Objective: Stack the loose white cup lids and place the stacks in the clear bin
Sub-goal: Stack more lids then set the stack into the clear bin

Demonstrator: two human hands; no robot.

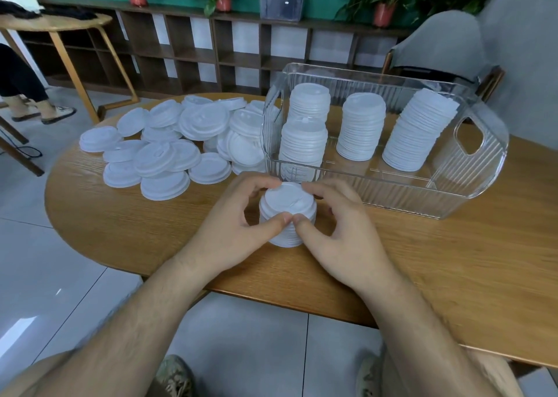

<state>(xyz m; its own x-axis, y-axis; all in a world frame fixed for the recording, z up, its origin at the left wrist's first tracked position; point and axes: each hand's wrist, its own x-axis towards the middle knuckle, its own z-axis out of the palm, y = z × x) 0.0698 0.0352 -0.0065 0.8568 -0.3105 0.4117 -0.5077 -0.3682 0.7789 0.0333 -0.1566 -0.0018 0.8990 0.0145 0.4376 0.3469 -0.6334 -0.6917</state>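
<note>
My left hand (232, 224) and right hand (341, 233) curl around a lid stack (285, 199) on the wood table (120, 224), loose lids (169, 152) beyond left, bin (401, 191) beyond right, tiled floor (45, 276) beneath, shelves (193, 49) far ahead.

Text on white cup lids (169, 155): we can read none.
Text on clear bin (392, 191): we can read none.
</note>
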